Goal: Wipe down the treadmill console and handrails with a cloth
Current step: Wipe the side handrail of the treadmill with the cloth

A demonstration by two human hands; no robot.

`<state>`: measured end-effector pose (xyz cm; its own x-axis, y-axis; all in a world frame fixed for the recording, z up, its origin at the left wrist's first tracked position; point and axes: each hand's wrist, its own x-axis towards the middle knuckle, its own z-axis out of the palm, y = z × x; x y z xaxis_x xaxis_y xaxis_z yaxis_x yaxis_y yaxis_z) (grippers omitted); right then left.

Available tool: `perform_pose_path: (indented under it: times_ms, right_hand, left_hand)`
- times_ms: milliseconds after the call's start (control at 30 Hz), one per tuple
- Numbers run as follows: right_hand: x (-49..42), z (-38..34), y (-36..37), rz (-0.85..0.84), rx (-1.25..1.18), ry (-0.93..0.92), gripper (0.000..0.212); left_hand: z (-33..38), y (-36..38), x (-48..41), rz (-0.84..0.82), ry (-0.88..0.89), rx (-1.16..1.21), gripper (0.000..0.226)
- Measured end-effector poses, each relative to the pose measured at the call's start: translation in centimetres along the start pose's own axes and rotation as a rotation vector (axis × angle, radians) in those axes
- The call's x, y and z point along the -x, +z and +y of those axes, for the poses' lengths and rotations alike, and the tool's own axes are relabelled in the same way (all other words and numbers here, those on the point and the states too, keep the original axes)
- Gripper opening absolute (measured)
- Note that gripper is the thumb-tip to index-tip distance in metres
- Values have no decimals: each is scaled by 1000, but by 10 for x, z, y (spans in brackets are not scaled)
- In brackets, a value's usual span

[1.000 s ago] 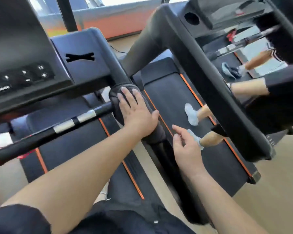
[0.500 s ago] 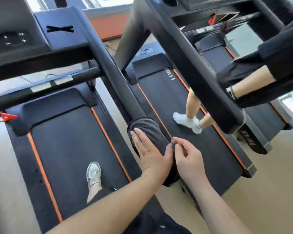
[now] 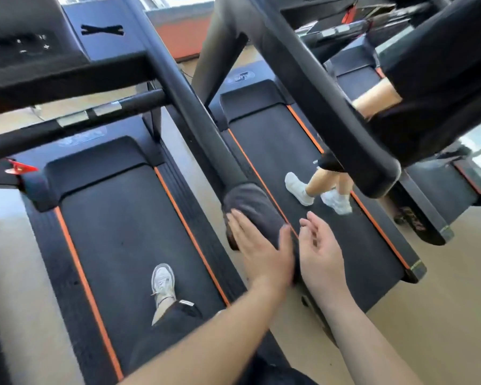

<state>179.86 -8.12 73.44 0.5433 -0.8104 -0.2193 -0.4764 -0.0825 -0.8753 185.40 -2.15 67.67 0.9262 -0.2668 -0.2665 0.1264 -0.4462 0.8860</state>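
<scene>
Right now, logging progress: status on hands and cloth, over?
Left hand flat on cloth, cloth draped over handrail end. Right hand open beside it, holding nothing. Nothing blocking the rail.

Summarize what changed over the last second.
The left hand slid the cloth down the handrail, from beside the console to its near end. The right hand, which pinched the cloth's edge half a second ago, has let go and is open beside it. Unchanged: left palm flat on the cloth, cloth draped over the rail.
</scene>
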Motion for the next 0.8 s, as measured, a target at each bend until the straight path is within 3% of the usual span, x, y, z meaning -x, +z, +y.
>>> perform_pose_path:
  times_ms: [67, 167, 367, 433, 567, 700, 800]
  right_hand:
    - [-1, 1, -2, -4, 7, 11, 38]
    - [1, 1, -6, -26, 14, -13, 37]
    - [5, 8, -8, 7, 82, -134, 40]
    - [7, 7, -6, -1, 105, -192, 41]
    - [7, 1, -5, -24, 95, -203, 40]
    - [2, -2, -4, -38, 100, -159, 36]
    - [-2, -6, -7, -49, 136, -165, 31]
  left_hand:
    - [-10, 9, 32, -52, -1, -102, 106]
    - [-7, -2, 21, -106, -15, 5, 113]
    - [30, -40, -119, -12, -421, 255, 118]
    - [32, -44, -116, -4, -408, 268, 114]
    - [15, -11, -23, 87, -189, 187, 97]
    - [-4, 6, 44, -115, -248, 63, 107]
    - [0, -5, 23, -152, -267, 192, 106]
